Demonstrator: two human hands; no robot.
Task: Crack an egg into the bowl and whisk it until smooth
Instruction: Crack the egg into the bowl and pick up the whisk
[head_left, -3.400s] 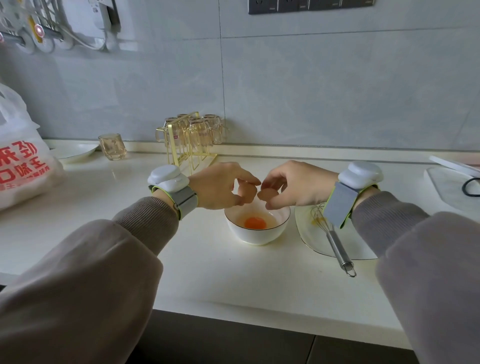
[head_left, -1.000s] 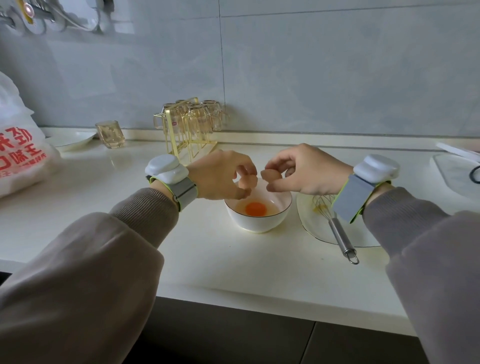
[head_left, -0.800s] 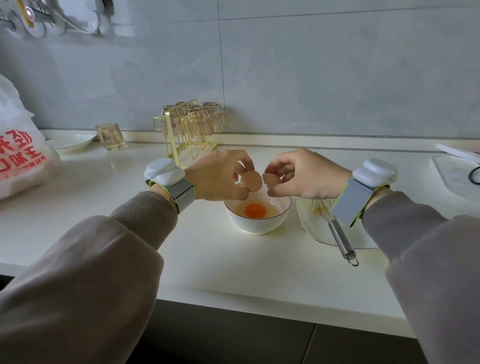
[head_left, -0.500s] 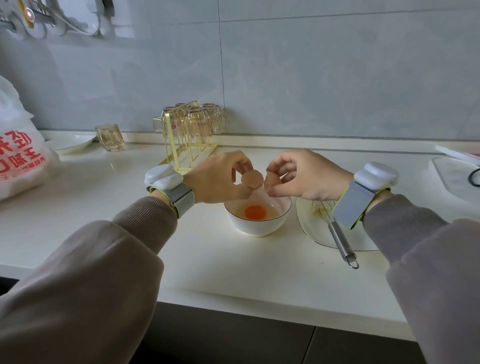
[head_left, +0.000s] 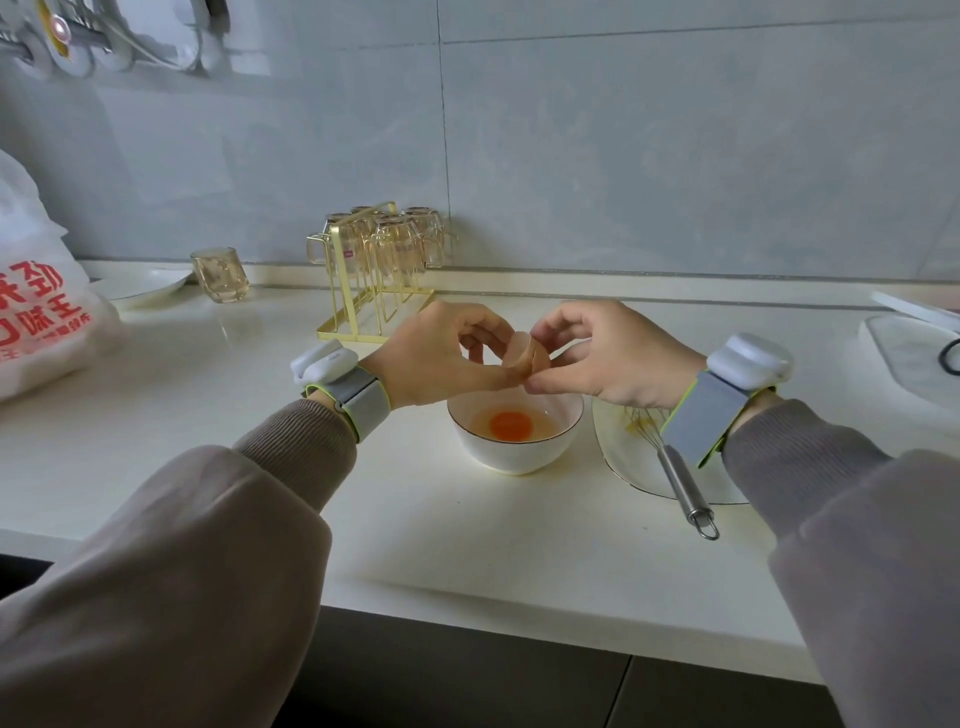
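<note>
A person's two hands meet just above a small white ceramic bowl (head_left: 515, 451) on a pale cream countertop (head_left: 467, 545). The left hand (head_left: 439, 356) and right hand (head_left: 605, 353) each pinch one half of a light brown eggshell (head_left: 524, 358), and the two halves touch or nest together between the fingertips. Both hands' fingers are narrowed on the shell; nothing else is held.

Inside the bowl lies the raw egg (head_left: 511, 423), an unbroken orange yolk in clear white.

The empty shell looks light, thin and brittle, probably wet and slippery inside, so a gentle pinch at the rounded outside suits it best.

A steel wire whisk (head_left: 675, 473) rests on a white plate (head_left: 623, 462) just right of the bowl, its long smooth handle pointing toward the person, the likely place to take hold.
</note>
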